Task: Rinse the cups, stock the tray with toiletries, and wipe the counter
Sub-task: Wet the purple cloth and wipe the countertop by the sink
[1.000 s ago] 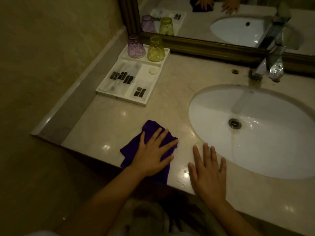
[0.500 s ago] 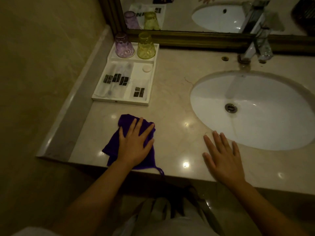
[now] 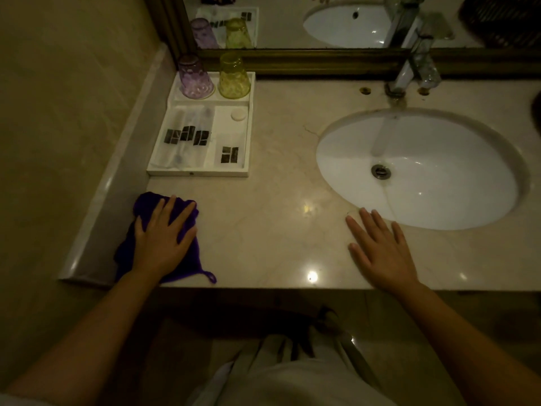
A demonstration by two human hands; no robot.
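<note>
My left hand presses flat on a purple cloth at the left front corner of the beige marble counter. Fingers spread, my right hand rests flat on the counter just in front of the white sink and holds nothing. Behind the cloth stands a white tray. It carries an upturned purple cup and an upturned yellow cup at its back, wrapped toiletry packets and a small round soap.
A chrome faucet stands behind the sink. A gold-framed mirror runs along the back. A wall with a raised marble ledge bounds the counter on the left. The counter's front edge runs just below my hands.
My left hand has slid the purple cloth leftward along the counter's front, from beside my right hand toward the left corner. My right hand has stayed flat in front of the sink.
</note>
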